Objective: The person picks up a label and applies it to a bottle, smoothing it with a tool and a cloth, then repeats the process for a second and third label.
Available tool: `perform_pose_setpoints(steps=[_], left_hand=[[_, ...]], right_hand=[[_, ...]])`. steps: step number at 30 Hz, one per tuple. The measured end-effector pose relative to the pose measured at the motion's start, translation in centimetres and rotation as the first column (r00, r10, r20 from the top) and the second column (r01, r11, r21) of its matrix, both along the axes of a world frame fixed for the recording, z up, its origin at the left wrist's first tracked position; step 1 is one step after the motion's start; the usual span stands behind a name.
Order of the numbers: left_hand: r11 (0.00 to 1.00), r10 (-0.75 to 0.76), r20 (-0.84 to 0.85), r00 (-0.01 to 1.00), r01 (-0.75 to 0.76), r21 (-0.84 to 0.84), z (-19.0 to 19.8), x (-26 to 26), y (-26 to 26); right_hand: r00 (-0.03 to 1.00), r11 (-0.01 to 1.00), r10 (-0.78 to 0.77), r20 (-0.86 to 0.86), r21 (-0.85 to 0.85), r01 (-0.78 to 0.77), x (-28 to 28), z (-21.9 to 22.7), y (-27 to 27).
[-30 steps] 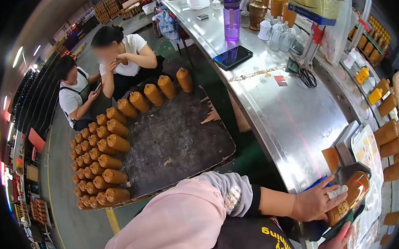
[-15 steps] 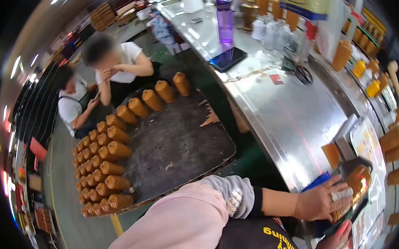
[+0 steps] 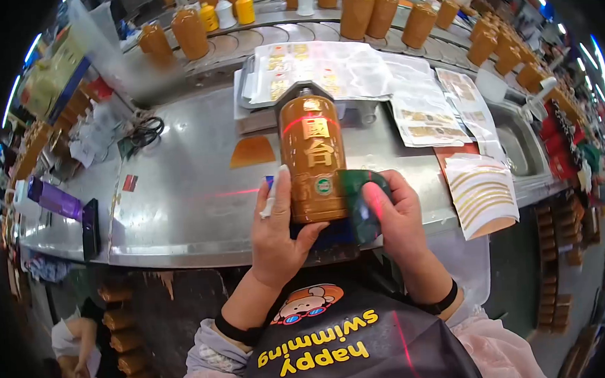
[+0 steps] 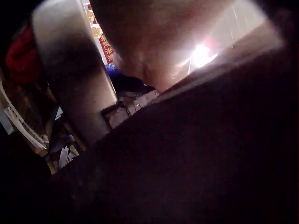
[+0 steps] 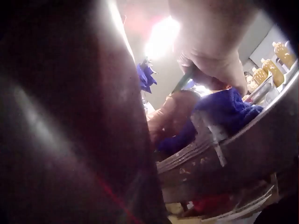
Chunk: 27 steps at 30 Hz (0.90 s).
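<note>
In the head view, a glossy brown bottle with gold characters and a round green mark lies in a dark holder, its neck away from the body. My left hand rests along the lower left side, its fingers fairly straight and its thumb at the base. My right hand pinches a dark green flexible piece against the lower right side. Blue cloth shows beneath the hands in the right wrist view. The left wrist view is mostly dark, with part of a hand.
A brown flat piece lies left of the holder on the metal table. Sheets with gold print spread behind and right, near a sink. More brown bottles line the back; a purple bottle is far left.
The head view has swung from the pallet of bottles to face the bottle in the holder. My left hand has shifted from across the bottle to its lower left side. The green piece shows more fully.
</note>
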State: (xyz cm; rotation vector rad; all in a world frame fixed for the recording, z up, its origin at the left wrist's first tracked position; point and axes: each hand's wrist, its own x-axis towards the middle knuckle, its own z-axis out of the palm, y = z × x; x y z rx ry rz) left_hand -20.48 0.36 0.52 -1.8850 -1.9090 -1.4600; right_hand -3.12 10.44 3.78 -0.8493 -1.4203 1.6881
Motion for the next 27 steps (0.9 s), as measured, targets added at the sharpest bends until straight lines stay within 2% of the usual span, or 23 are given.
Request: perform_pose_setpoints(steps=[2, 4, 6, 7, 10, 11, 13, 14, 15, 16, 18, 19, 21, 25, 27], left_hand=[[1.000, 0.010, 0.013, 1.000, -0.010, 0.014, -0.2, 0.0, -0.2], [0.998, 0.053, 0.004, 0.999, -0.053, 0.019, -0.3, 0.1, -0.7], [1.000, -0.005, -0.216, 0.976, 0.011, 0.026, 0.8, -0.1, -1.3], [0.999, -0.034, -0.320, 0.947, 0.042, 0.018, 1.1, -0.2, -1.6], [0.992, -0.114, -0.314, 0.943, 0.124, 0.013, 1.2, -0.2, -0.9], [0.992, -0.105, -0.243, 0.964, 0.118, 0.040, 1.1, -0.7, -0.7], [0.993, -0.088, 0.105, 0.991, 0.079, 0.091, 0.3, -0.8, -0.2], [0.992, -0.078, 0.282, 0.956, 0.048, 0.113, 0.1, -0.7, -0.2], [0.992, -0.127, 0.490, 0.862, 0.115, 0.055, 0.3, -0.3, -0.4], [0.986, -0.132, 0.681, 0.720, 0.163, 0.019, 0.5, 0.1, -0.5], [0.975, -0.212, 0.694, 0.688, 0.197, 0.103, 0.2, 0.0, 0.6], [0.976, -0.184, 0.608, 0.772, 0.216, 0.021, 0.0, -0.4, 0.7], [0.974, -0.194, 0.649, 0.735, 0.225, 0.036, 0.5, -0.2, 1.1], [0.961, -0.228, 0.711, 0.665, 0.269, 0.057, 1.2, 0.0, 1.3], [0.978, -0.141, 0.621, 0.771, 0.205, -0.032, 1.0, -0.8, 0.8]], right_hand=[[0.997, 0.986, 0.030, 0.070, 0.163, -0.041, -0.6, -0.8, 0.0], [0.998, 0.987, -0.034, 0.061, 0.159, 0.024, -0.2, -1.4, 0.5], [0.990, 0.981, -0.122, 0.075, 0.159, 0.109, 0.5, -1.7, 1.0], [0.993, 0.990, -0.120, 0.020, 0.077, 0.118, 0.7, -1.5, 0.8], [0.998, 0.992, -0.063, 0.012, 0.113, 0.061, 1.6, -1.9, 0.7], [0.996, 0.987, -0.087, 0.026, 0.134, 0.083, 2.0, -1.8, 0.8], [0.992, 0.978, -0.117, 0.039, 0.178, 0.108, 2.6, -1.6, 1.1], [0.997, 0.989, -0.074, 0.017, 0.133, 0.071, 2.6, -1.2, 1.0], [1.000, 0.996, -0.031, -0.003, 0.087, 0.031, 2.6, -0.6, 0.7], [1.000, 0.999, 0.009, -0.024, 0.040, -0.008, 2.6, -0.2, 0.5], [0.998, 0.993, 0.060, 0.014, 0.098, -0.061, 1.8, 0.1, 0.1], [0.996, 0.992, 0.085, 0.017, 0.097, -0.086, 1.4, 0.3, 0.1], [0.997, 0.987, 0.079, 0.014, 0.137, -0.080, 0.3, 0.0, 0.0], [0.990, 0.981, 0.050, 0.132, 0.182, -0.074, 0.0, -1.3, 0.2], [0.990, 0.988, 0.020, 0.143, 0.147, -0.042, 0.4, -1.9, 0.4]])
